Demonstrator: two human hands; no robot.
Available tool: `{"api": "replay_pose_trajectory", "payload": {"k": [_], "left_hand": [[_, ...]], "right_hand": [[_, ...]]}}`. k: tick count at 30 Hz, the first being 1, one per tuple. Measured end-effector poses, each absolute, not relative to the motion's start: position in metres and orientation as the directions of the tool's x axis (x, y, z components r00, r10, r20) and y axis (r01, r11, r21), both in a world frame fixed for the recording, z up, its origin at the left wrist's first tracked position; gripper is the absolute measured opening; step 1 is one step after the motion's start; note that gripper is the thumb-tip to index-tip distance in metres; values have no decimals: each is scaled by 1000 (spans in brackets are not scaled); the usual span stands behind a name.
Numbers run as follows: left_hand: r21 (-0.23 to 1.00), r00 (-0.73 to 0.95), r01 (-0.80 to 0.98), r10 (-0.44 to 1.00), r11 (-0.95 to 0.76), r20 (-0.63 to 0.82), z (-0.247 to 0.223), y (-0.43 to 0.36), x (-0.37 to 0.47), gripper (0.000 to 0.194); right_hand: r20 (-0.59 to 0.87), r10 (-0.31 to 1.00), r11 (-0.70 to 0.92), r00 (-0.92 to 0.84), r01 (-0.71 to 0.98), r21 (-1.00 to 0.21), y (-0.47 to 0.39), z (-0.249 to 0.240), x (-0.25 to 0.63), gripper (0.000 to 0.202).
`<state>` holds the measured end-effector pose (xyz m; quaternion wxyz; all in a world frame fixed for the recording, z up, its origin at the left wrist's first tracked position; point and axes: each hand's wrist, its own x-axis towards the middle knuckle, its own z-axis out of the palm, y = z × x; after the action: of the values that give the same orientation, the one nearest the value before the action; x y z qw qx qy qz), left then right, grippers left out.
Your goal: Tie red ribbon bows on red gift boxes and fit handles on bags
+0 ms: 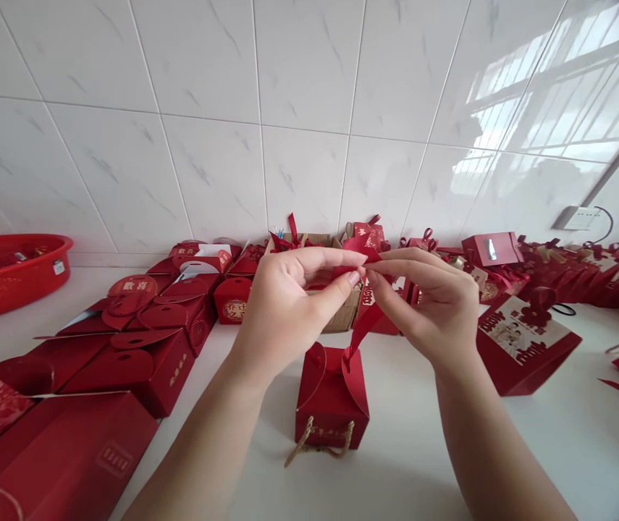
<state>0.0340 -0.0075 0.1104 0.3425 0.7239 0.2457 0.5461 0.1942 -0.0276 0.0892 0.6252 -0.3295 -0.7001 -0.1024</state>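
Observation:
A red ribbon (363, 327) is pinched between the fingertips of both hands, above a small red gift box (331, 394). My left hand (298, 304) grips it with thumb and forefinger, and my right hand (426, 300) does the same from the other side; their fingertips meet. From there the ribbon runs down to the top of the box, by its curved flaps. The box stands upright on the white table, apart from both hands. A twisted cord handle (317, 450) hangs at its front, near gold lettering. How the ribbon is looped between the fingers is partly hidden.
Rows of red gift boxes (129, 362) fill the left side. At far left is a red plastic basin (16, 278). Behind my hands stands a cardboard box (336, 318). More ribboned boxes (526, 336) crowd the right, below a wall socket (578, 218). White tiles (309, 174) rise behind.

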Motion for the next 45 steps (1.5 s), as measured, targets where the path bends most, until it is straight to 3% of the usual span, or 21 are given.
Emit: {"api": "replay_pose_trajectory", "payload": {"k": [18, 25, 32, 40, 45], "left_hand": [[767, 311, 51, 739, -640, 597, 109, -2, 33, 14], [776, 352, 71, 744, -627, 568, 108, 0, 33, 15], [795, 387, 53, 747, -604, 541, 107, 0, 33, 15], [755, 323, 4, 716, -655, 619, 113, -7, 29, 20], [702, 249, 2, 680, -712, 689, 117, -8, 22, 15]], "right_hand": [[957, 281, 738, -65, 652, -173, -21, 87, 195, 15], [930, 330, 730, -164, 669, -141, -15, 84, 199, 13], [957, 246, 733, -157, 676, -77, -15, 84, 197, 15], [953, 272, 693, 134, 660, -290, -18, 84, 192, 18], [889, 346, 759, 299, 468, -452, -21, 84, 199, 17]]}}
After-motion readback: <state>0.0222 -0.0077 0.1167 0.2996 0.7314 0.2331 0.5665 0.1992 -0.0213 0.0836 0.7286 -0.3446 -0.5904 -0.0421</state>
